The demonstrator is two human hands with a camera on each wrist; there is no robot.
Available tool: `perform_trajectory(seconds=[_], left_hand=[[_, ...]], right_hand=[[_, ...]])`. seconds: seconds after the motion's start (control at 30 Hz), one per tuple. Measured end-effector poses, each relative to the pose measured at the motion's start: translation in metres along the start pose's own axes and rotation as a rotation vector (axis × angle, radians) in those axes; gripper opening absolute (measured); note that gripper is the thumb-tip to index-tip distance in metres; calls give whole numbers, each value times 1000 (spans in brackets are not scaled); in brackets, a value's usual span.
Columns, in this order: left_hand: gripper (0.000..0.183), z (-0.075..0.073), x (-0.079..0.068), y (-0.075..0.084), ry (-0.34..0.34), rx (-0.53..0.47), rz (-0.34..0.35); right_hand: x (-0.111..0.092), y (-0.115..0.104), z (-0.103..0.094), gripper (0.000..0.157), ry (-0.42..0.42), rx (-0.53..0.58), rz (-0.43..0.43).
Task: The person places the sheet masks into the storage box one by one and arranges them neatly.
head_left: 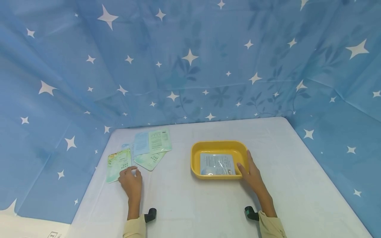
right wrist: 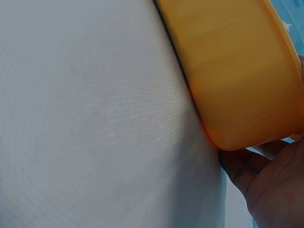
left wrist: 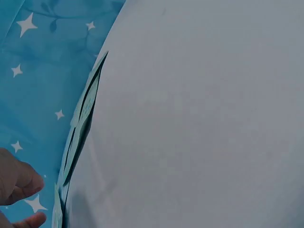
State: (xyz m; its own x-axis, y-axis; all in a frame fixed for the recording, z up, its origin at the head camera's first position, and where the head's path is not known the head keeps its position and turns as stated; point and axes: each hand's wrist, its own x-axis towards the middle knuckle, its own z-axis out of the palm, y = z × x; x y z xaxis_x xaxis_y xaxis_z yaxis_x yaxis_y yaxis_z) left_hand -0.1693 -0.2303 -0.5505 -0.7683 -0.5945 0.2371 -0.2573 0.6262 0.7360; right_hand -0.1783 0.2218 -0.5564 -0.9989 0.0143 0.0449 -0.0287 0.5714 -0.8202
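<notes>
My right hand (head_left: 253, 177) holds the right end of a yellow plastic tray (head_left: 194, 144), the thumb over the rim and the other fingers along the outside. Inside the tray lies a silvery-blue flat sachet (head_left: 218, 164) with printed text. To the left, my left hand (head_left: 131, 181) hovers at the lower right corner of a green flower-printed sachet (head_left: 119, 158). Its thumb and finger (left wrist: 28, 180) stand apart in the left wrist view, with nothing between them. A blue-and-green sachet (head_left: 159, 140) overlaps a pale green one (head_left: 150, 161) just beyond that hand.
A white cloth (head_left: 184, 205) covers the table. Blue star-printed curtain (head_left: 190, 82) surrounds its back and sides. A small black device is strapped at each wrist, one by the left sleeve (head_left: 150, 215) and one by the right (head_left: 251, 213).
</notes>
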Motion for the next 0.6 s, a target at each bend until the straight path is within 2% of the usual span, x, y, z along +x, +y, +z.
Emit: perform_trajectory(seconds=[0.1, 0.27, 0.4, 0.6], left_hand=[[25, -7, 5, -8, 14, 24, -64], [37, -13, 8, -23, -8, 58, -163], [44, -16, 11, -31, -20, 75, -179], [47, -17, 15, -33, -42, 92, -192]], right_hand=[[-1, 1, 0, 83, 6, -2, -7], [-1, 2, 0, 83, 6, 2, -4], [0, 3, 0, 83, 3, 4, -7], [-1, 2, 0, 83, -3, 13, -6]])
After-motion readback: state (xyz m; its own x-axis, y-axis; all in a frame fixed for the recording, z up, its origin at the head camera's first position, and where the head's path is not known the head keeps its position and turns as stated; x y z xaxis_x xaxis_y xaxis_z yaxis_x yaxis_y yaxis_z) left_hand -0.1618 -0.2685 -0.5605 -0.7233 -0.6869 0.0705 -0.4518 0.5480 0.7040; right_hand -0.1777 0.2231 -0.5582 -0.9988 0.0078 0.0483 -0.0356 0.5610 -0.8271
